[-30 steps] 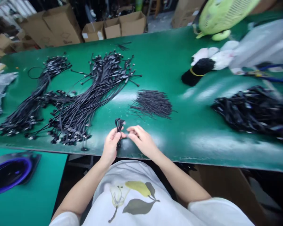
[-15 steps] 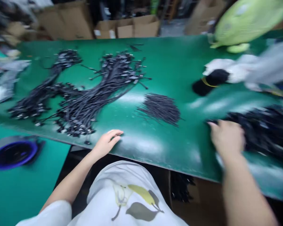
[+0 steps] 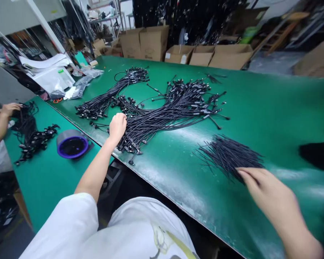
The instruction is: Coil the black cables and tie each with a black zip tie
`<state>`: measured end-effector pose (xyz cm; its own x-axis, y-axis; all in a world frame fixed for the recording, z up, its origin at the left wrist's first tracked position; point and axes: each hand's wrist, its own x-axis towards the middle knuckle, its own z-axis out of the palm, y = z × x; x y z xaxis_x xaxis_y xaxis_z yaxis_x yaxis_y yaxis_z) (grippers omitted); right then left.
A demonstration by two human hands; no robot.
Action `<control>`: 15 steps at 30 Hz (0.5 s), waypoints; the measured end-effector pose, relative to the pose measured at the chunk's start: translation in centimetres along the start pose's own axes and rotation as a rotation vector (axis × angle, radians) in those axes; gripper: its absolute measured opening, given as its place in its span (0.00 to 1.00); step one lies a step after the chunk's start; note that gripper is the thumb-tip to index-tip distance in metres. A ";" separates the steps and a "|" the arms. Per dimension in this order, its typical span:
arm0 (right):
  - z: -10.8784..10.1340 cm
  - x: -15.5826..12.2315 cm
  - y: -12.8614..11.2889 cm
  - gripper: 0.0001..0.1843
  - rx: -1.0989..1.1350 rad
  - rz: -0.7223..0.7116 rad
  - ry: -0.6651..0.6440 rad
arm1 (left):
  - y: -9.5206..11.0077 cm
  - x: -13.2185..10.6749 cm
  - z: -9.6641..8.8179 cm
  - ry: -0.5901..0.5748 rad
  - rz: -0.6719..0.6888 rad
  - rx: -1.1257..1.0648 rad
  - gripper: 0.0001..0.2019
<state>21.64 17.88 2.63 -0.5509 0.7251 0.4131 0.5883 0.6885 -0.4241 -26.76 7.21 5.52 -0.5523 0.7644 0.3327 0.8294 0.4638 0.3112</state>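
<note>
A heap of black cables (image 3: 162, 117) with small connectors at both ends lies on the green table. My left hand (image 3: 117, 126) is at the heap's near left end, its fingers curled down among the connectors. Its fingertips are hidden, so what they grip does not show. To the right lies a loose bundle of thin black strips (image 3: 229, 154). My right hand (image 3: 270, 192) pinches thumb and forefinger together at the bundle's near edge, on the ends of some strips.
Behind the heap lies another cable bunch (image 3: 113, 90). A tape roll (image 3: 72, 144) with a purple-blue rim sits on the adjoining left table, where a co-worker's hands (image 3: 5, 109) hold black cables. A dark roll (image 3: 317, 155) is at far right. Cardboard boxes (image 3: 202, 55) stand behind.
My view has swung left. My left hand has moved from the table edge to the cable heap and curled. My right hand has left the dark pile at right for the thin strips.
</note>
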 end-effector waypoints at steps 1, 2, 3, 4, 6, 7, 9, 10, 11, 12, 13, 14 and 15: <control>1.1 1.0 -1.0 0.17 0.009 0.002 -0.029 | 0.2 0.1 0.1 0.010 0.009 -0.005 0.11; 2.2 2.1 -2.2 0.16 0.041 -0.032 -0.083 | 0.3 0.2 0.2 0.003 0.008 -0.004 0.11; 3.3 3.3 -3.6 0.16 0.084 -0.096 -0.160 | 0.3 0.4 0.2 -0.018 0.001 0.002 0.11; 4.3 4.4 -5.1 0.15 0.111 -0.161 -0.231 | 0.3 0.6 0.2 -0.048 -0.009 0.008 0.10; 5.9 6.5 -8.2 0.14 0.112 -0.269 -0.351 | 0.4 0.8 -0.2 -0.094 -0.012 0.007 0.06; 6.6 7.3 -9.9 0.13 0.094 -0.309 -0.384 | 0.8 0.5 -0.5 -0.094 -0.002 -0.001 0.05; 7.5 8.6 -12.9 0.14 0.042 -0.346 -0.351 | 2.4 -0.9 -1.7 -0.076 0.068 -0.072 0.07; 7.9 9.2 -14.3 0.19 0.018 -0.352 -0.288 | 3.5 -2.2 -2.5 -0.084 0.125 -0.124 0.07; 8.2 9.9 -15.4 0.25 -0.003 -0.357 -0.214 | 4.8 -3.7 -3.4 -0.107 0.225 -0.241 0.07; 8.4 10.8 -16.3 0.29 -0.021 -0.366 -0.150 | 6.0 -5.4 -4.4 -0.177 0.338 -0.372 0.07; 8.4 11.9 -16.8 0.28 -0.036 -0.384 -0.110 | 7.0 -7.0 -5.5 -0.277 0.437 -0.474 0.08; 8.2 13.3 -16.9 0.24 -0.049 -0.398 -0.089 | 7.5 -8.4 -6.6 -0.348 0.500 -0.535 0.08; 7.7 14.8 -16.6 0.19 -0.065 -0.392 -0.059 | 7.6 -9.4 -7.7 -0.346 0.485 -0.569 0.09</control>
<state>-0.82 17.31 9.56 -0.7728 0.4082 0.4860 0.3621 0.9124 -0.1906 -15.89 0.07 11.60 -0.0098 0.9594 0.2819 0.7488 -0.1798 0.6380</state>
